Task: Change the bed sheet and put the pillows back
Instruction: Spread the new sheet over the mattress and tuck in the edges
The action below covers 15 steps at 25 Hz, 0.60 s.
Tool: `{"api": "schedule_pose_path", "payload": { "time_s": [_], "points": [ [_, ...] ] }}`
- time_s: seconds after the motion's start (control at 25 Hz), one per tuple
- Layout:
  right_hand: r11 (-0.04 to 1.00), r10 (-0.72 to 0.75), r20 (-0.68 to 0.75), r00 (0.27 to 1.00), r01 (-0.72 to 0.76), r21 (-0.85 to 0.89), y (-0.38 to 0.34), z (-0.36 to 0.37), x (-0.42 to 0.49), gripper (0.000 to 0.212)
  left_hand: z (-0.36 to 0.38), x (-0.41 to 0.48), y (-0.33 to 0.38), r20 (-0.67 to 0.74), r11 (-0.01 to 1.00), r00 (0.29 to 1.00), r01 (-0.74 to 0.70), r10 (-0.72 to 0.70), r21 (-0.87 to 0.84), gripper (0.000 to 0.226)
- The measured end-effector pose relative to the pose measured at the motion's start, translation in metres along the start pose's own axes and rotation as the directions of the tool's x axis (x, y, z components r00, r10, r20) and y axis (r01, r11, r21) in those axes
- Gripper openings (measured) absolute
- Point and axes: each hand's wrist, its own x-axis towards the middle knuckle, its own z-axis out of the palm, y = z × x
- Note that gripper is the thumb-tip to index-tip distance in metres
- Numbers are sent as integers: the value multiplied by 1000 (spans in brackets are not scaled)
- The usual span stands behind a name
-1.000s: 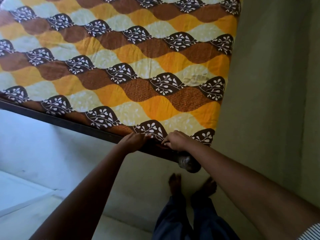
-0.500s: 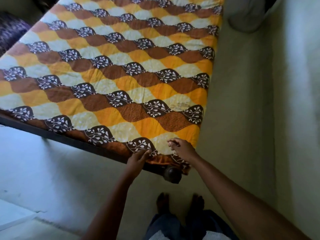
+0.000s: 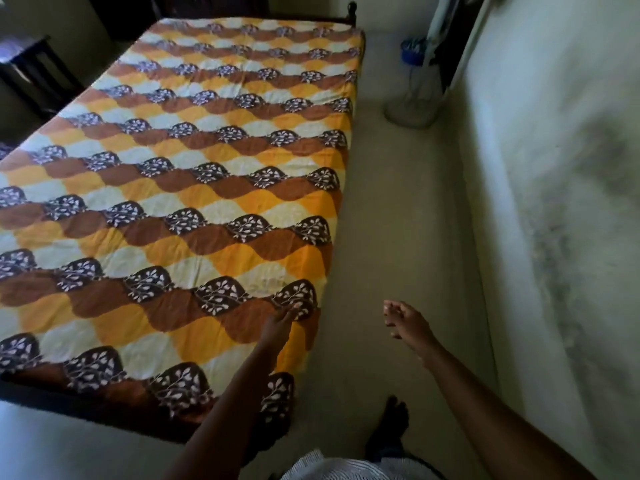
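Nearby, wall [image 3: 554, 133] flanks bed sheet [image 3: 173, 188].

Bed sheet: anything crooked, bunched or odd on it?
Nothing stands out. The bed sheet lies flat with its pattern rows straight. There are only faint creases just beyond the left hand, which rests open on it.

We see a dark-framed bed [image 3: 86, 415] covered edge to edge by a sheet [image 3: 194, 188] in waves of orange, brown and cream with dark leaf patches. The sheet lies flat and nearly smooth. Beside the bed runs a pale floor [image 3: 391, 220], where a bare foot [image 3: 393, 420] stands near us and a round pale base [image 3: 410, 114] sits farther off.
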Motion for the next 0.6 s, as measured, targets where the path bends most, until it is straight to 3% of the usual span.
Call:
{"api": "schedule_pose_path", "payload": {
  "time_s": [0.12, 0.28, 0.4, 0.6],
  "points": [
    [999, 16, -39, 999, -14, 47, 4, -75, 44, 35, 74, 10, 41, 3, 998, 1000, -16, 16, -67, 25],
    [993, 52, -55, 997, -46, 109, 1, -157, 107, 37, 158, 44, 81, -26, 998, 998, -61, 60, -10, 25],
    [984, 89, -50, 995, -80, 157, -8, -188, 151, 38, 190, 80, 104, -65, 997, 995, -78, 78, 9, 30],
    [992, 82, 18, 996, -83, 91, -52, -212, 254, 38, 223, 170, 156, -101, 999, 994, -35, 31, -32, 39]
  ]
}}
